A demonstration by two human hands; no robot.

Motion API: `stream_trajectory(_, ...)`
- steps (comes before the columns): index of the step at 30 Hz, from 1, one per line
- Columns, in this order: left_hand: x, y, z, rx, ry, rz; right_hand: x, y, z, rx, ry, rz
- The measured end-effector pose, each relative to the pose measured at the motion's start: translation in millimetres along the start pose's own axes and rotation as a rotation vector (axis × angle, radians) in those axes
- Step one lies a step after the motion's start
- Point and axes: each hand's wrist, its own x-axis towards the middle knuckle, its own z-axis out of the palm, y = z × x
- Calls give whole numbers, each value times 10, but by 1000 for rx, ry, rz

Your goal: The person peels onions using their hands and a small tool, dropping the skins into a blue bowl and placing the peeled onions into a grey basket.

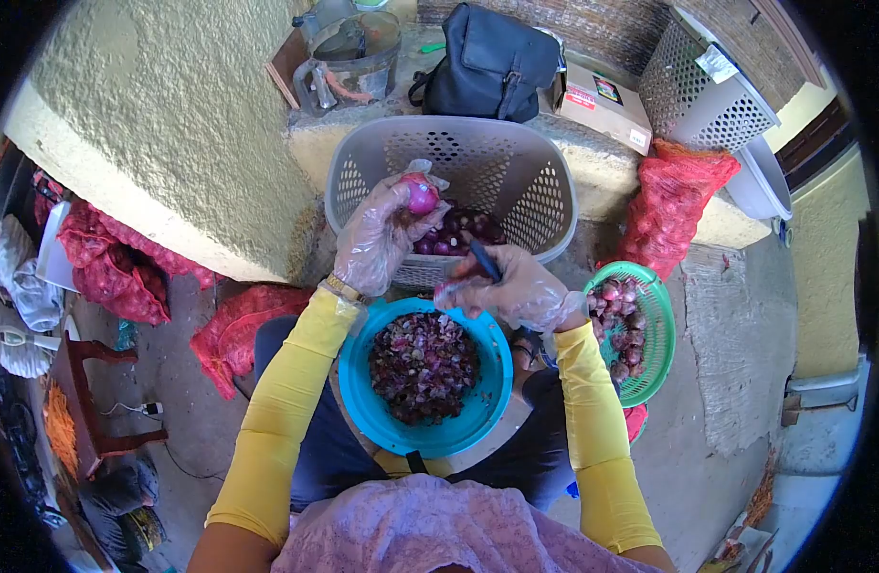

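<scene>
My left hand (377, 239), in a clear plastic glove, holds a peeled pink-purple onion (421, 197) up over the rim of the grey plastic basket (363, 172). My right hand (504, 286), also gloved, grips a small knife with a dark handle (484, 260) just above the blue bowl. On my lap, the blue bowl (361, 392) is full of purple onion skins (422, 367). Peeled onions (454, 234) lie inside the grey basket.
A green basket (661, 334) of unpeeled onions sits at my right. Red mesh sacks lie at the left (231, 334) and at the right (670, 205). A black bag (487, 62), a cardboard box (603, 103), a blender jug (349, 57) and a tilted white basket (707, 86) stand on the ledge behind.
</scene>
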Motion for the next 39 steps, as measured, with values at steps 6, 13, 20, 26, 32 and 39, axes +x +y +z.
stream_trajectory(6,44,-50,-86,-82,25,-59,-94,-117,45,-71,-190,50)
stream_trajectory(13,23,-47,-100,-136,-5,-113,-79,43,-20,-349,-434,150)
stream_trajectory(20,12,-51,-79,-101,-3,-128,-56,81,35,-238,-497,6)
stream_trajectory(26,7,-34,-50,-119,13,-134,85,187,67,-435,-521,-121)
stream_trajectory(32,5,-27,-46,-119,-4,-133,25,132,73,-434,-513,26)
stream_trajectory(39,20,-31,-101,-89,16,-165,-76,44,45,-332,-458,269)
